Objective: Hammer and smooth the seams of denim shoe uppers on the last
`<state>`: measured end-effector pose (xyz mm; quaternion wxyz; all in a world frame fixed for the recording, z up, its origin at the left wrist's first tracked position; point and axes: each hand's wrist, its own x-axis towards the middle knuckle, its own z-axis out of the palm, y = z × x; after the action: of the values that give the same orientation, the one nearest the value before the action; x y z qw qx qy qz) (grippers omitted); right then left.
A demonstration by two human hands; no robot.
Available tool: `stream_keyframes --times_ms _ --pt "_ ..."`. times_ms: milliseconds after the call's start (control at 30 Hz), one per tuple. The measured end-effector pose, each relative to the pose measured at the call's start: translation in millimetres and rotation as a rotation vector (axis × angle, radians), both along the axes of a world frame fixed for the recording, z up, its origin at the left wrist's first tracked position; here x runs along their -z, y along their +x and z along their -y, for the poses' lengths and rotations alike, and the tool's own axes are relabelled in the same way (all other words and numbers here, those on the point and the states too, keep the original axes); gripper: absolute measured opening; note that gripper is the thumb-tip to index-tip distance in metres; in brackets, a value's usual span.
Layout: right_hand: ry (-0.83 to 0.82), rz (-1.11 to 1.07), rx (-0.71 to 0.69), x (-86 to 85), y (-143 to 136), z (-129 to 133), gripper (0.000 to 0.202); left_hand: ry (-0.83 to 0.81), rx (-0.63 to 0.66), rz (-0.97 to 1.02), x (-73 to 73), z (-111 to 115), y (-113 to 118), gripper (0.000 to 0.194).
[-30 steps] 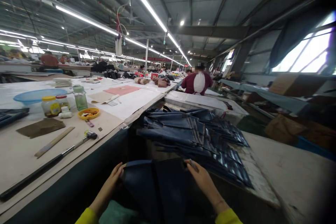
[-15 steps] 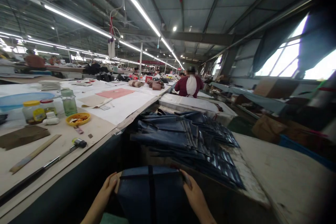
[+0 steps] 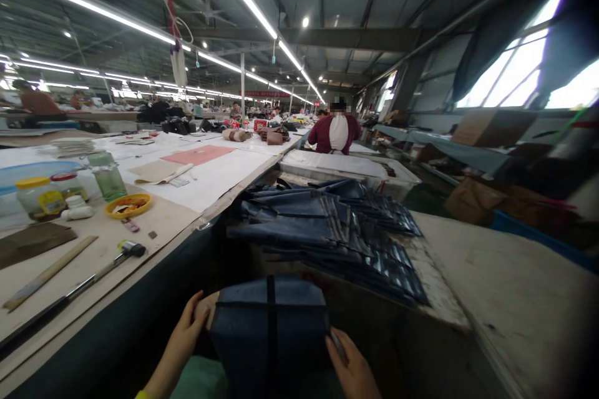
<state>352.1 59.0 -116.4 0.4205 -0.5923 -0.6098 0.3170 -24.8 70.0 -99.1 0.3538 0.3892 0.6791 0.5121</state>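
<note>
A dark blue leather-like panel (image 3: 243,336), crossed by a black strip down its middle and another across it, lies in front of me at the bottom of the head view. My left hand (image 3: 189,324) is closed on its left edge, where a tan piece shows by the fingers. On the right edge my right hand (image 3: 349,355) grips the panel lower down; a small greyish thing shows at its fingers, too dark to name. Just beyond lies a pile of similar blue panels (image 3: 299,218) with dark strips. The panel's lower end runs into shadow.
On the worktable (image 3: 187,199) at left are a hammer (image 3: 131,249), a wooden stick (image 3: 51,271), a yellow dish (image 3: 128,206), a green jar (image 3: 107,174) and yellow-lidded jar (image 3: 37,199). A pale board (image 3: 491,274) extends at right. A person in maroon (image 3: 334,134) sits ahead.
My right hand has slid down the panel's right edge, while my left hand stays on the left edge. The panel has risen slightly in view. The head view has tilted down a little.
</note>
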Motion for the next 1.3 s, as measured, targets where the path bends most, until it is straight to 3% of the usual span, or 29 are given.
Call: stream_keyframes --times_ms 133,267,400,500,600,867,1067,1300 --pt "0.024 0.033 -0.022 -4.7 -6.8 3.9 0.036 0.272 0.086 -0.623 -33.3 3.2 8.3 0.042" --pt "0.036 0.07 -0.032 0.5 -8.3 6.1 0.037 0.376 0.429 -0.862 -63.1 4.8 57.8 0.035" --pt "0.066 0.088 -0.037 4.2 -8.8 8.7 0.037 0.407 0.682 -1.01 -75.6 4.3 118.3 0.038" --pt "0.08 0.097 -0.047 3.0 -8.1 9.5 0.037 0.431 0.772 -1.074 -75.4 -0.5 150.0 0.039" --pt "0.084 0.114 -0.055 0.9 -6.7 9.9 0.037 0.447 0.804 -1.14 -67.3 -6.4 166.2 0.041" --pt "0.089 0.128 -0.087 -0.5 -6.2 10.0 0.038 0.51 0.785 -1.312 -45.2 -2.0 165.7 0.045" --pt "0.092 0.169 -0.105 -10.3 -6.5 12.8 0.04 0.513 0.741 -1.298 -50.2 3.0 166.1 0.039" --pt "0.121 0.253 -0.087 -20.6 -3.1 26.3 0.044 0.433 0.78 -1.238 -64.2 -5.1 189.7 0.032"
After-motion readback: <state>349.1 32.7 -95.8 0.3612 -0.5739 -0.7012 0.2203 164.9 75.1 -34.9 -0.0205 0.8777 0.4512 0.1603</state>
